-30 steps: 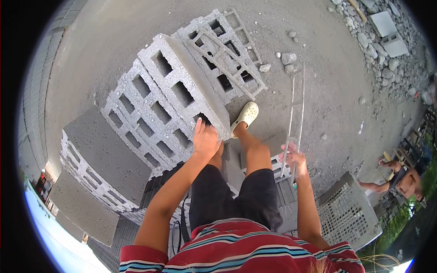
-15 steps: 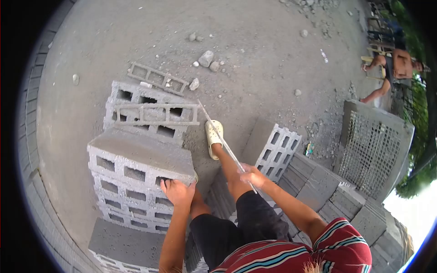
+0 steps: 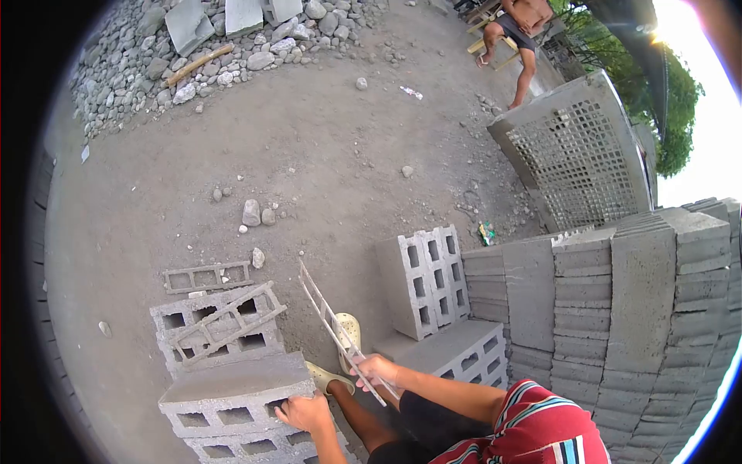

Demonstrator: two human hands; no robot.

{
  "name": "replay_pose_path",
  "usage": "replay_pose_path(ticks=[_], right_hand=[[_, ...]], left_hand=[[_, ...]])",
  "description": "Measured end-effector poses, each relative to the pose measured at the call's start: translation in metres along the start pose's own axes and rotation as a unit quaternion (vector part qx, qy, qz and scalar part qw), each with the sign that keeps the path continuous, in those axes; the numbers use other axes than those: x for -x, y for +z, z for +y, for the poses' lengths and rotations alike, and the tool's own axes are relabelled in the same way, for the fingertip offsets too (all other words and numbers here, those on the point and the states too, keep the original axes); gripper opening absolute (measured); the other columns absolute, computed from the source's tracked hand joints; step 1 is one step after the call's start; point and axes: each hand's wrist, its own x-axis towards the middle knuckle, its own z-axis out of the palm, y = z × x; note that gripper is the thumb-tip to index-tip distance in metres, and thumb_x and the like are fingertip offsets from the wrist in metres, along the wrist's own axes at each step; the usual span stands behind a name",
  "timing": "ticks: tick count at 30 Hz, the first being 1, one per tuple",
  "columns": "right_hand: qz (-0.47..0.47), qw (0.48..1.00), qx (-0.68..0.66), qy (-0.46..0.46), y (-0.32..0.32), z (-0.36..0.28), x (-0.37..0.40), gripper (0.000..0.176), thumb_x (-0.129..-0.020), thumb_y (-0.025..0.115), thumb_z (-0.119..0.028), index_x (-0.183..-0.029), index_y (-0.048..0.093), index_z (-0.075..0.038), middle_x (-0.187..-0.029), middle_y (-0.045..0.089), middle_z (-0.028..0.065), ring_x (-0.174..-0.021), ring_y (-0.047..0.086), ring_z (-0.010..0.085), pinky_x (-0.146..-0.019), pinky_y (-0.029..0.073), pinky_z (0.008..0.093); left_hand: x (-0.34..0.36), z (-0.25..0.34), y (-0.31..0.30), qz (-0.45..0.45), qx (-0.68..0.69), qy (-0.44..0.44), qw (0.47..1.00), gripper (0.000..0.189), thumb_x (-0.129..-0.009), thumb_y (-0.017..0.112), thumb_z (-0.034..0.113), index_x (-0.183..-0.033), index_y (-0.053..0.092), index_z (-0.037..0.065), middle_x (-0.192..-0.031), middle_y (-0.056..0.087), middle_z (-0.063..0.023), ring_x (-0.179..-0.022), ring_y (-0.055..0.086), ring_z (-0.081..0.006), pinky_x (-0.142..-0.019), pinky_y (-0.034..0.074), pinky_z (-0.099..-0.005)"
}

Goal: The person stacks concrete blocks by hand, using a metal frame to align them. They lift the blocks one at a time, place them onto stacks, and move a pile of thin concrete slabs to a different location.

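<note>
My left hand (image 3: 304, 412) is closed on the right end of a grey hollow concrete block (image 3: 239, 384), fingers at one of its cavities. That block lies on its side on top of a stack of similar blocks. My right hand (image 3: 376, 370) grips a thin ladder-shaped frame (image 3: 315, 298), which slants up and away to the left. A second ladder-shaped frame (image 3: 255, 315) rests diagonally across blocks (image 3: 164, 321) beyond the stack. On the ground past it lies a third such frame (image 3: 180, 280).
More hollow blocks (image 3: 425, 282) stand to the right, beside a long stacked block wall (image 3: 645, 301). A large mesh screen (image 3: 576, 158) leans behind them. Another person (image 3: 514, 39) sits at the upper right. Stones (image 3: 251, 213) dot the ground, with a rubble pile (image 3: 124, 85) at the far left.
My view has swung up and right. The frame in my right hand has turned, showing its rungs. The frame lying on the blocks has turned from crosswise to diagonal. My left hand stays on the block.
</note>
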Motion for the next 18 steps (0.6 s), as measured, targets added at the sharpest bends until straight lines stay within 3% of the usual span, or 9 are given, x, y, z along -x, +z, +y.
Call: replay_pose_path(ticks=[4, 7, 10, 12, 14, 15, 16, 17, 18], right_hand=[[-0.057, 0.995, 0.075, 0.013, -0.01, 0.015, -0.004, 0.028, -0.073, 0.055, -0.02, -0.094, 0.052, -0.002, -0.073, 0.052, 0.0058, -0.065, 0.054, 0.0151, -0.055, 0.045, 0.0276], [-0.013, 0.994, 0.11, -0.024, -0.014, -0.005, 0.046, 0.047, -0.076, 0.053, -0.012, -0.121, 0.042, -0.005, -0.076, 0.055, 0.0075, -0.065, 0.056, 0.0145, -0.056, 0.045, 0.0258], [-0.021, 0.999, 0.047, 0.017, -0.012, -0.012, 0.07, 0.04, -0.07, 0.055, -0.016, -0.108, 0.048, -0.007, -0.072, 0.053, 0.0048, -0.063, 0.055, 0.0164, -0.054, 0.046, 0.0302], [-0.082, 0.98, -0.028, 0.181, -0.015, 0.032, 0.042, 0.032, -0.067, 0.056, -0.018, -0.097, 0.05, -0.008, -0.069, 0.051, 0.004, -0.062, 0.054, 0.0173, -0.054, 0.046, 0.0323], [-0.066, 0.981, -0.053, 0.173, -0.019, 0.04, 0.04, 0.025, -0.063, 0.055, -0.021, -0.085, 0.049, -0.01, -0.071, 0.05, 0.0036, -0.063, 0.053, 0.0192, -0.057, 0.046, 0.0345], [-0.026, 0.982, -0.081, 0.169, -0.018, 0.041, 0.038, 0.026, -0.063, 0.054, -0.02, -0.086, 0.05, -0.01, -0.078, 0.051, 0.0044, -0.067, 0.054, 0.0209, -0.058, 0.047, 0.0361], [-0.042, 0.98, -0.103, 0.167, -0.023, 0.047, 0.03, 0.033, -0.062, 0.055, -0.02, -0.092, 0.049, -0.007, -0.087, 0.051, 0.0063, -0.071, 0.055, 0.023, -0.06, 0.048, 0.0376], [-0.052, 0.977, -0.124, 0.166, -0.025, 0.043, 0.032, 0.054, -0.06, 0.052, -0.015, -0.111, 0.04, -0.002, -0.1, 0.048, 0.0115, -0.08, 0.054, 0.0294, -0.071, 0.047, 0.0425], [-0.072, 0.976, -0.143, 0.147, -0.032, 0.049, 0.027, 0.056, -0.062, 0.054, -0.017, -0.113, 0.042, 0.001, -0.101, 0.049, 0.0106, -0.076, 0.055, 0.025, -0.066, 0.048, 0.0384]], left_hand=[[0.002, -0.012, 0.021, 0.021, -0.005, 0.008, 1.0, 0.04, -0.055, 0.076, 0.027, -0.079, 0.061, -0.001, -0.078, 0.063, -0.0138, -0.08, 0.058, -0.0282, -0.102, 0.022, -0.0405], [0.001, -0.005, 0.016, 0.002, -0.027, -0.006, 1.0, 0.044, -0.055, 0.077, 0.03, -0.081, 0.061, -0.002, -0.079, 0.063, -0.0165, -0.08, 0.059, -0.0296, -0.102, 0.023, -0.041], [0.001, -0.006, 0.02, 0.024, -0.034, 0.0, 0.999, 0.046, -0.055, 0.076, 0.03, -0.081, 0.06, -0.004, -0.079, 0.063, -0.018, -0.08, 0.059, -0.0299, -0.103, 0.022, -0.0411], [0.002, -0.004, 0.02, 0.02, -0.043, 0.007, 0.999, 0.046, -0.057, 0.074, 0.033, -0.082, 0.061, -0.004, -0.078, 0.063, -0.0175, -0.079, 0.06, -0.0293, -0.103, 0.023, -0.0409], [0.002, 0.003, 0.007, -0.039, -0.054, -0.019, 0.998, 0.043, -0.059, 0.073, 0.035, -0.077, 0.062, -0.003, -0.07, 0.063, -0.0166, -0.075, 0.061, -0.0289, -0.101, 0.025, -0.0401], [0.002, -0.002, 0.012, -0.017, -0.045, 0.001, 0.999, 0.042, -0.059, 0.071, 0.037, -0.072, 0.062, -0.002, -0.066, 0.063, -0.0157, -0.073, 0.061, -0.0289, -0.1, 0.026, -0.0389], [0.0, -0.009, 0.019, -0.007, -0.075, 0.011, 0.997, 0.042, -0.059, 0.07, 0.039, -0.068, 0.062, -0.002, -0.067, 0.064, -0.0144, -0.073, 0.061, -0.0287, -0.099, 0.027, -0.0373], [-0.002, -0.008, 0.017, -0.034, -0.103, 0.004, 0.994, 0.042, -0.06, 0.069, 0.039, -0.067, 0.061, -0.001, -0.066, 0.064, -0.0139, -0.074, 0.062, -0.028, -0.098, 0.027, -0.0359], [-0.002, 0.001, 0.007, -0.057, -0.099, -0.011, 0.993, 0.041, -0.059, 0.069, 0.039, -0.068, 0.062, 0.0, -0.067, 0.064, -0.0147, -0.075, 0.062, -0.0277, -0.099, 0.026, -0.0347]])
